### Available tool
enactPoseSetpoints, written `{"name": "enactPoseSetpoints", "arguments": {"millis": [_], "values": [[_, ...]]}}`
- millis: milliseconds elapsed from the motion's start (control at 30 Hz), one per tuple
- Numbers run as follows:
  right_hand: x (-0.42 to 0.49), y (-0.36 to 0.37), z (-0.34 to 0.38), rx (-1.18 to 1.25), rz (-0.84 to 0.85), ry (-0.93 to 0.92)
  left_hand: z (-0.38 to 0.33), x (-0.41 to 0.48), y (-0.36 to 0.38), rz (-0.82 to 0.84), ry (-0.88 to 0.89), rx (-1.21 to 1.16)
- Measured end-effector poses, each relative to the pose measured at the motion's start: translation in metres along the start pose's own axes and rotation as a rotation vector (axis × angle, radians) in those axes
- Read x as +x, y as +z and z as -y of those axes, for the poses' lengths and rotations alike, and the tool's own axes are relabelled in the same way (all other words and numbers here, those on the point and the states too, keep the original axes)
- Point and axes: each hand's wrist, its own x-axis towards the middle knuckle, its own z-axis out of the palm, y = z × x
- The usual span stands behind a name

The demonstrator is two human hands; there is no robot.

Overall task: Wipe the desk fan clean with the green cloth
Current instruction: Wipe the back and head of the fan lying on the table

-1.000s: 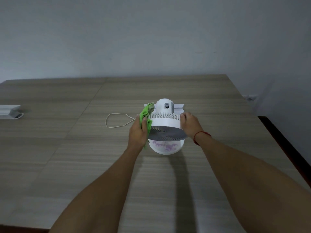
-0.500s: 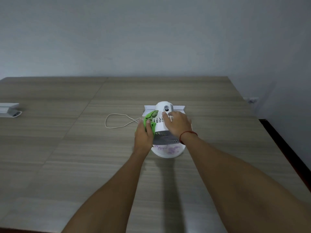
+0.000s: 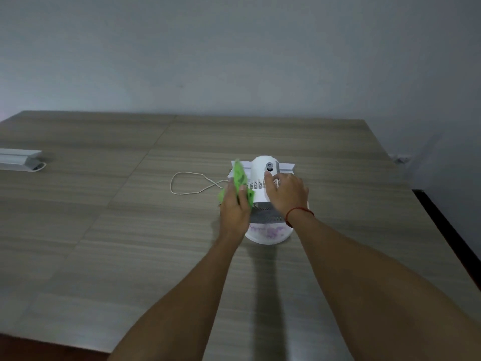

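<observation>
The fan [image 3: 263, 178] stands toward the bench's [image 3: 104, 230] far right corner. The left hand [image 3: 234, 209] grips the cloth [image 3: 239, 178] against its left side; the right hand [image 3: 286, 194] rests spread on top.

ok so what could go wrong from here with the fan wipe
1. The white cord loops loose on the table beside the left hand; a wide stroke of the green cloth could snag it and tug the desk fan.
2. The right hand only rests on top, so hard sideways wiping might tip or slide the fan.
3. Cloth could catch in the vent slots.
</observation>
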Motion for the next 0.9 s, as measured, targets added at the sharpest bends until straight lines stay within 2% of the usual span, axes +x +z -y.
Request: {"name": "enactPoseSetpoints", "arguments": {"millis": [100,267,333,467,533,600,667,800,900], "values": [[0.001,0.0,0.002,-0.01,-0.01,-0.028,0.001,-0.004,0.003,0.097,0.113,0.038],[0.003,0.0,0.0,-0.019,0.023,-0.055,0.01,0.009,0.005,0.046,0.037,-0.01],[0.003,0.0,-0.002,-0.01,0.024,-0.058,0.014,0.016,0.002,0.02,-0.104,-0.077],[0.004,0.001,-0.006,-0.018,-0.005,-0.068,0.046,0.038,0.001,0.086,-0.553,-0.213],[0.005,0.005,-0.006,-0.019,-0.031,-0.068,0.083,0.054,0.01,0.084,-0.689,-0.282],[0.005,0.007,-0.006,-0.016,-0.062,-0.069,0.078,0.055,0.006,0.058,-0.747,-0.28],[0.006,0.008,-0.007,-0.004,-0.083,-0.058,0.051,0.045,-0.002,-0.005,-0.679,-0.21],[0.006,0.007,-0.002,0.028,-0.1,-0.005,0.016,0.031,-0.001,-0.163,-0.409,-0.114],[0.006,0.01,0.005,0.027,-0.097,0.027,-0.006,0.022,0.004,-0.176,-0.248,-0.129]]}}
